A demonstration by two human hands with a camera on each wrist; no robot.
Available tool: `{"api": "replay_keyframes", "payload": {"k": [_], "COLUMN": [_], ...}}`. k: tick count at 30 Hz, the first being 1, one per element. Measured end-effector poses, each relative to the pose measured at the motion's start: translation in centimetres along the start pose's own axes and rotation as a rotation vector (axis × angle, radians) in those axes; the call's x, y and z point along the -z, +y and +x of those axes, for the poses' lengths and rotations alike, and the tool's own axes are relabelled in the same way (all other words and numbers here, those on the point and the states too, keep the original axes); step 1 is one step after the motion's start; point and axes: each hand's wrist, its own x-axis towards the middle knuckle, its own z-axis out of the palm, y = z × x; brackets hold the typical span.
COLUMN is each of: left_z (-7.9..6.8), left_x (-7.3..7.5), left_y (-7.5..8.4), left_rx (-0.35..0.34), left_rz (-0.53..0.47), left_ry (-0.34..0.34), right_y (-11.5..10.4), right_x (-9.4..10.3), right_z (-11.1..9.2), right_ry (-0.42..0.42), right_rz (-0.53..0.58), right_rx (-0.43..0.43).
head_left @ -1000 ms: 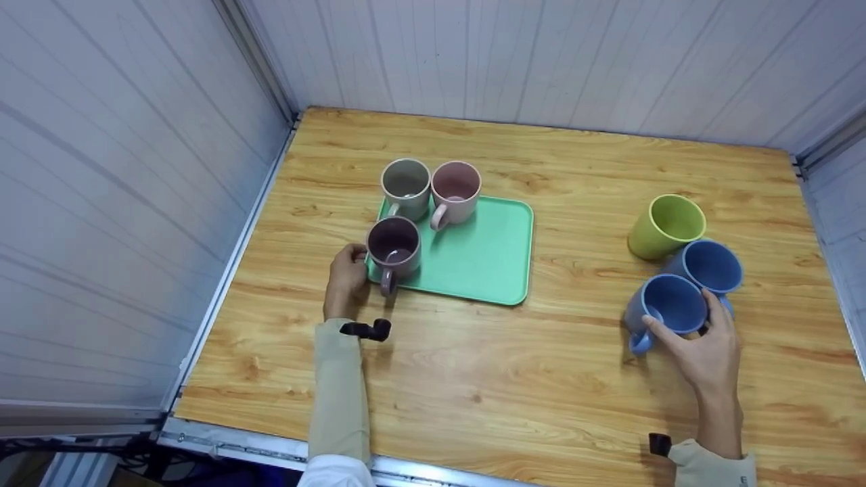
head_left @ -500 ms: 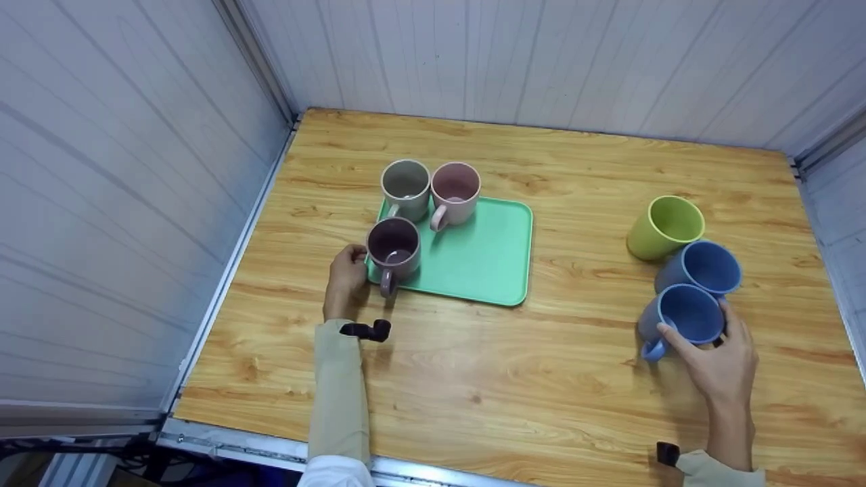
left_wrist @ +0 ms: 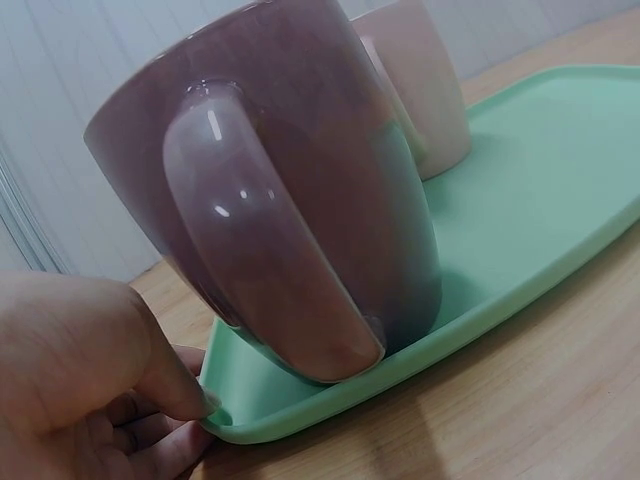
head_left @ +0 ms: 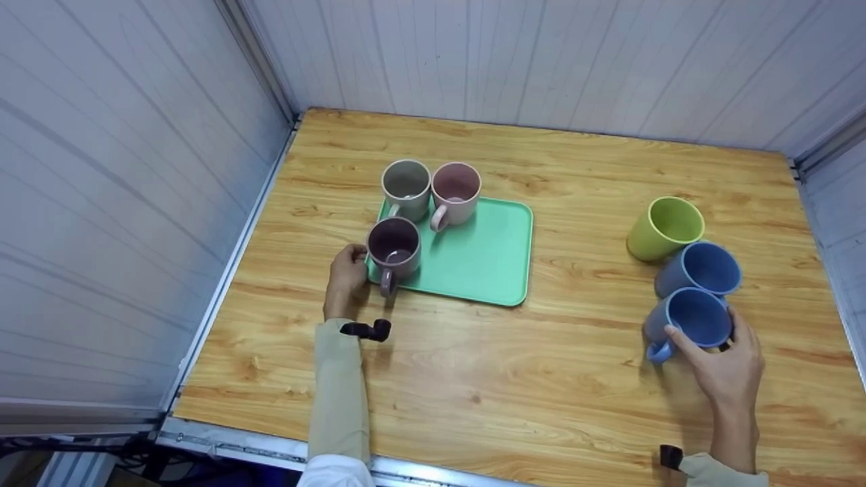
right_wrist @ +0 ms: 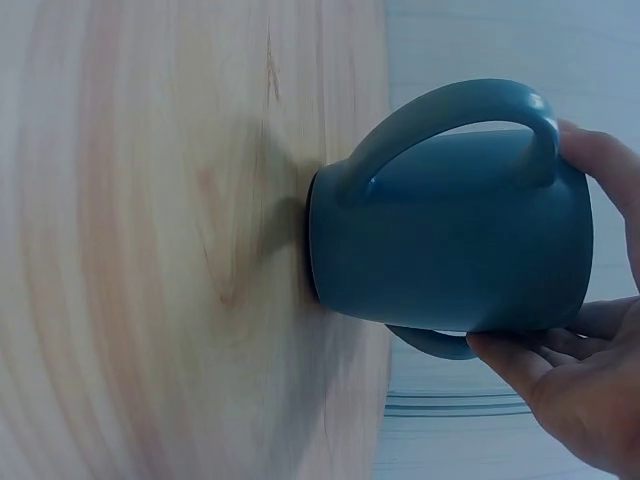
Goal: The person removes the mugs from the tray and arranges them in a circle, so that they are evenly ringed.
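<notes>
Left hand [head_left: 347, 276]: thumb and fingers pinch green tray [head_left: 484, 260], near-left corner, beside purple mug [head_left: 394, 253]
Right hand [head_left: 733, 368]: grips nearer blue mug [head_left: 693, 319], scene right, near side of farther blue mug [head_left: 709, 268]

Front blue mug [head_left: 693, 318]: we see it farther right and closer to the table's front edge than a second ago.
Beside the back blue mug [head_left: 710, 268]: we earlier had it off to the front left; now it sits more directly in front.
Right hand [head_left: 729, 362]: we find it shifted the same way, along with the mug it holds.
Right sleeve [head_left: 724, 471]: lower in our head view, less of it showing.
Pace: we count a smaller shift in the latest half second.
</notes>
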Motion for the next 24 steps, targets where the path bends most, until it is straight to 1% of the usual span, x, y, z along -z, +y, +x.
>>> {"api": "replay_keyframes", "payload": {"k": [9, 16, 19, 24], "left_z": [-0.1, 0.0, 0.1, 0.0], "left_x": [0.1, 0.0, -0.1, 0.0], "left_y": [0.0, -0.1, -0.1, 0.0], "left_rx": [-0.002, -0.024, -0.013, 0.010], "left_rz": [0.002, 0.031, -0.001, -0.010], "left_ry": [-0.015, 0.005, 0.004, -0.014], "right_y": [0.1, 0.6, 0.9, 1.2], "right_x": [0.5, 0.8, 0.9, 1.0], "right_z": [-0.2, -0.2, -0.1, 0.0], "right_ry": [-0.011, 0.001, 0.005, 0.001], "right_rz": [-0.006, -0.014, 0.000, 0.018], "right_rx": [-0.028, -0.004, 0.007, 0.014]}}
